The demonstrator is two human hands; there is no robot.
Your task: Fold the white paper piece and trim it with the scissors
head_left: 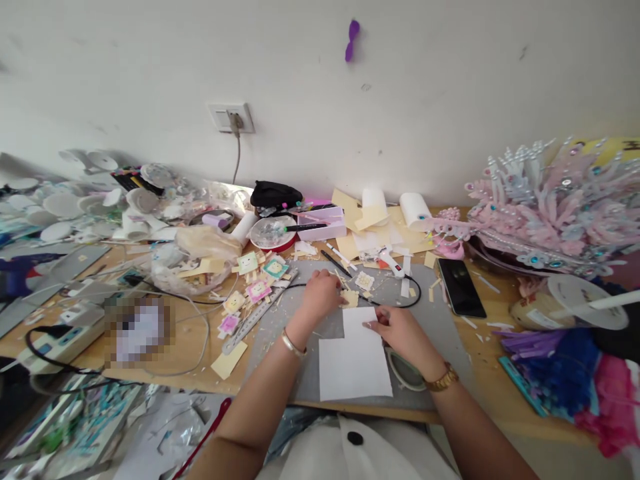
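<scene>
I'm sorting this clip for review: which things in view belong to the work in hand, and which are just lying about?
Seem to belong:
- white paper, right hand at its edge
- cream piece, by the left hand
- grey mat underneath

Apparently lying about:
- phone
- cup
- black pouch
- pink headpieces

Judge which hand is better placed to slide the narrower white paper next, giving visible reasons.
Probably the right hand: it overlaps the right edge of the narrower white paper. The left hand lies beyond the paper's upper left corner, beside a small cream piece.
</scene>
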